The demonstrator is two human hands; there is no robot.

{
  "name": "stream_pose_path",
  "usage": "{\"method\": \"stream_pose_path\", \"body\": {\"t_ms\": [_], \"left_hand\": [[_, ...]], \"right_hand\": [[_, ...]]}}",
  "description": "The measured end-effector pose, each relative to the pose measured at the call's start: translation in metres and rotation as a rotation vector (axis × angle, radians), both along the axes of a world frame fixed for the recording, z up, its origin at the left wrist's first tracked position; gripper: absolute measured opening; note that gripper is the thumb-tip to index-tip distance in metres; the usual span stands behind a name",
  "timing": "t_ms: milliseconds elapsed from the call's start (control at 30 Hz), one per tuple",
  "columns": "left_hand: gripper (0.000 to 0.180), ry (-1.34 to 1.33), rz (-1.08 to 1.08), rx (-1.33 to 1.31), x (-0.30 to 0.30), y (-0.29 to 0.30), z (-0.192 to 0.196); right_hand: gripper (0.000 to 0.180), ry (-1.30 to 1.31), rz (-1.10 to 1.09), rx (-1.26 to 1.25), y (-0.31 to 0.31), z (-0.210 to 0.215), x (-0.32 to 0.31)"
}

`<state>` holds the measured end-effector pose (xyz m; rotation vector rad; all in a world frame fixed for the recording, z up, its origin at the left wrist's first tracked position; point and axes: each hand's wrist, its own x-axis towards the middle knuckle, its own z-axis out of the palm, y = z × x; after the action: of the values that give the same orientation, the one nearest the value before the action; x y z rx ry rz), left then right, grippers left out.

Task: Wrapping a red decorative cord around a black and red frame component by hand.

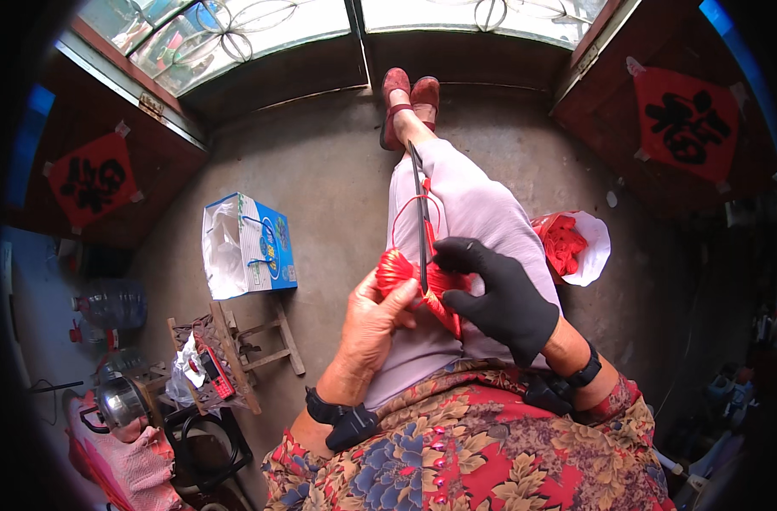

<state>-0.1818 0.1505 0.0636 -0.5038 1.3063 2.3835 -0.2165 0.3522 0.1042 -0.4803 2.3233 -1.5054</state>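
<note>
Over my lap, my bare left hand (370, 319) pinches a bundle of shiny red ribbon or cord (394, 269) between thumb and fingers. My right hand (503, 298), in a black glove, is curled round the right side of the red bundle, thumb and forefinger towards it. Between the hands, a long narrow black piece like two thin bars (421, 213) runs from my shins to the bundle, with red strands wrapped near its lower end. A thin red loop arches across it. The gloved fingers partly hide the bundle.
A blue and white paper bag (273, 247) stands on the floor at left, near a small wooden stool (244, 362) bearing a red phone (216, 375). At right is a white bag (595, 247) with red material (563, 245). Glazed doors (252, 43) stand ahead.
</note>
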Motion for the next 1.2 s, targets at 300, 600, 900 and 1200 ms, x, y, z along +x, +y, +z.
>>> {"method": "stream_pose_path", "body": {"t_ms": [300, 600, 900, 1200], "left_hand": [[0.053, 0.274, 0.413, 0.389, 0.012, -0.076, 0.108], [0.042, 0.580, 0.476, -0.258, 0.030, -0.110, 0.128], [0.035, 0.400, -0.011, -0.632, 0.008, 0.006, 0.026], [0.050, 0.327, -0.057, -0.535, -0.001, 0.004, 0.039]], "right_hand": [[0.078, 0.541, -0.002, 0.137, -0.016, 0.041, -0.024], [0.015, -0.512, 0.135, -0.586, -0.001, 0.070, -0.021], [0.027, -0.753, -0.082, -0.693, 0.012, 0.077, 0.030], [0.011, -0.701, -0.184, -0.768, 0.042, 0.095, 0.016]]}}
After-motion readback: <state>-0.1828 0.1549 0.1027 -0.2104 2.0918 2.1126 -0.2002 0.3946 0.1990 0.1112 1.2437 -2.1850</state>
